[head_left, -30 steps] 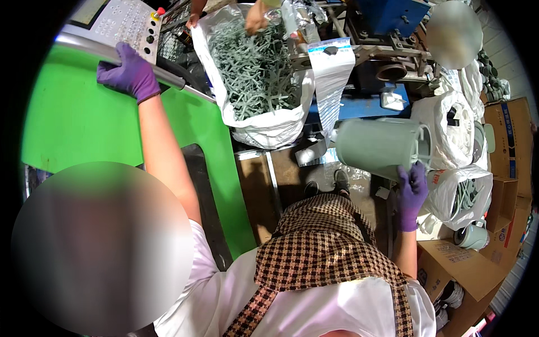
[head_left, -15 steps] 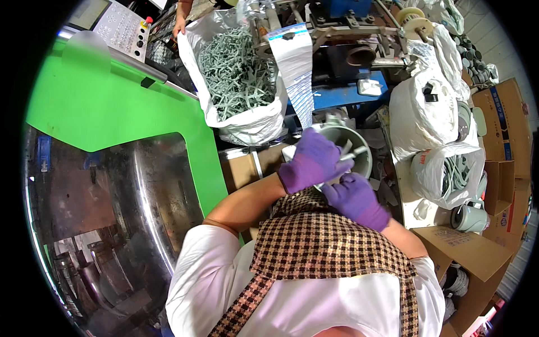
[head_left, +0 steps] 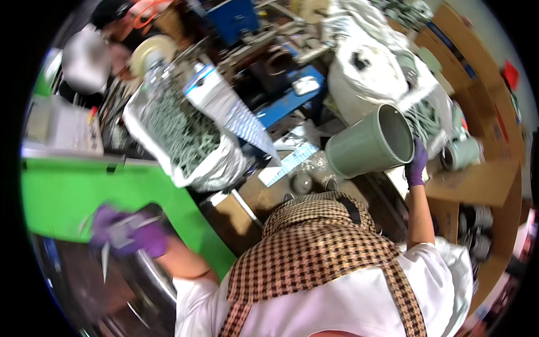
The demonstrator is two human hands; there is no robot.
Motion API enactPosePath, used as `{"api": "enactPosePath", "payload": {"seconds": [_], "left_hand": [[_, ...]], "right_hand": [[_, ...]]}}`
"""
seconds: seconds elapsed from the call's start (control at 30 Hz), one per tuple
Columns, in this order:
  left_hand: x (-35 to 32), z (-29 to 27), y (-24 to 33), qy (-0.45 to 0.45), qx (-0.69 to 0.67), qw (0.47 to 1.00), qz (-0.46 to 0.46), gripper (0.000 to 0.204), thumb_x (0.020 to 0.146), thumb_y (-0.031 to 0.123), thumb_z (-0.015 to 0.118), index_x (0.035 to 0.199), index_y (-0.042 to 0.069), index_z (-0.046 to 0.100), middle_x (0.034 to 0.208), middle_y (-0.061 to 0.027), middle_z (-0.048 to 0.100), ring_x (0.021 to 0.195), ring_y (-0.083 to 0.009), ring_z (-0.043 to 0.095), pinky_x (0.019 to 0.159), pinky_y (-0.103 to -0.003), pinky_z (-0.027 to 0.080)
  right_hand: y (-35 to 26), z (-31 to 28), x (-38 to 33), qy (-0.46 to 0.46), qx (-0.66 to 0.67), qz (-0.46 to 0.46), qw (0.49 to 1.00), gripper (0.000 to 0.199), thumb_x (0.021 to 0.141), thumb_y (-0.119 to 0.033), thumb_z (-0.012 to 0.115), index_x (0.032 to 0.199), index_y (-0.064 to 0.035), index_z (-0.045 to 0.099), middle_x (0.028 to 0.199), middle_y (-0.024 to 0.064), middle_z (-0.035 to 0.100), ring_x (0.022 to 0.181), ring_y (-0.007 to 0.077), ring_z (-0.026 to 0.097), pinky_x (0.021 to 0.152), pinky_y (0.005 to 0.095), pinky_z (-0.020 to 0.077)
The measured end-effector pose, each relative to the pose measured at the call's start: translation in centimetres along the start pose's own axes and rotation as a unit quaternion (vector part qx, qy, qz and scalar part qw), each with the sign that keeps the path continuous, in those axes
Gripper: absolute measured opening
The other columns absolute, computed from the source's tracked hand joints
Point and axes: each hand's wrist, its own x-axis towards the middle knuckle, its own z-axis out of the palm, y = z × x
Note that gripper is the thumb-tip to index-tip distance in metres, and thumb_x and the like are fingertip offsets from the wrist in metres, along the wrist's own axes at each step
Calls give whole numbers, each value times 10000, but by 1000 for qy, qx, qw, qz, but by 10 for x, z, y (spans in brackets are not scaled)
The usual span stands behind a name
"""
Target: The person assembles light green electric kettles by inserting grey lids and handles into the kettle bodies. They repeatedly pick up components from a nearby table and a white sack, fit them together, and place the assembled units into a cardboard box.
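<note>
A crowded workshop fills the view: a cluttered worktop (head_left: 292, 101) at the top carries blue machine parts and tools, white sacks (head_left: 365, 73) sit to the right beside cardboard boxes (head_left: 477, 185), and a green machine housing (head_left: 73, 196) runs along the left over a shiny metal drum (head_left: 151, 281). An open white bag of grey-green parts (head_left: 179, 135) rests just above the green housing. The right hand (head_left: 416, 165), in a purple glove, is closed on the rim of a grey-green plastic bucket (head_left: 368, 147), gripping it at the lower right edge of the mouth. The bucket is tipped onto its side, with its long axis running from lower left to upper right, the open mouth facing up and to the right towards the sacks and the closed base pointing towards the person's chest. The left hand (head_left: 132, 233), also gloved in purple, is well apart from the bucket, low on the left over the drum opening; it is blurred, and seems to clutch a few thin pale pieces, though how tightly I cannot tell. The right hand is thus the only one at the bucket.
</note>
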Motion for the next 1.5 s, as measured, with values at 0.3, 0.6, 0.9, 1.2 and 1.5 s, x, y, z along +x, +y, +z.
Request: {"api": "enactPosePath", "payload": {"seconds": [0.3,0.6,0.9,1.2,1.5], "left_hand": [[93,93,247,-52,-695,716,-32,336,997,203,494,1257,-4,441,1271,-173,474,1167,-256,477,975,-393,395],[-32,-311,103,-499,-824,-222,-153,245,962,180,503,721,161,466,650,26,391,598,-103,343,548,-292,261],[121,-661,-316,-53,-766,-455,451,193,946,-2,548,1121,-6,632,1051,-136,659,912,-228,673,827,-340,542],[15,-1022,-577,677,-664,-67,310,459,919,189,482,1372,238,536,1489,-71,464,1409,-291,393,1180,-522,198],[52,-964,-545,91,-710,-397,574,136,814,155,773,897,98,683,776,-23,650,761,-150,602,672,-314,467]], "right_hand": [[-125,-59,-62,7,182,302,936,266,940,-279,645,1097,-69,688,898,117,728,773,125,675,716,285,531],[-109,-163,-180,11,182,411,893,841,794,-463,774,1445,-54,435,1358,184,581,1265,300,562,1042,356,434],[-12,-180,-254,100,168,384,902,801,806,-419,791,1411,-19,452,1289,189,608,1145,292,619,965,365,492],[25,-201,-244,-6,310,407,859,647,833,-267,693,1425,-122,480,1234,208,625,1006,344,652,892,413,508],[49,-206,-244,62,171,290,940,668,805,-519,732,1254,-41,609,802,136,646,720,317,645,659,417,510]]}}
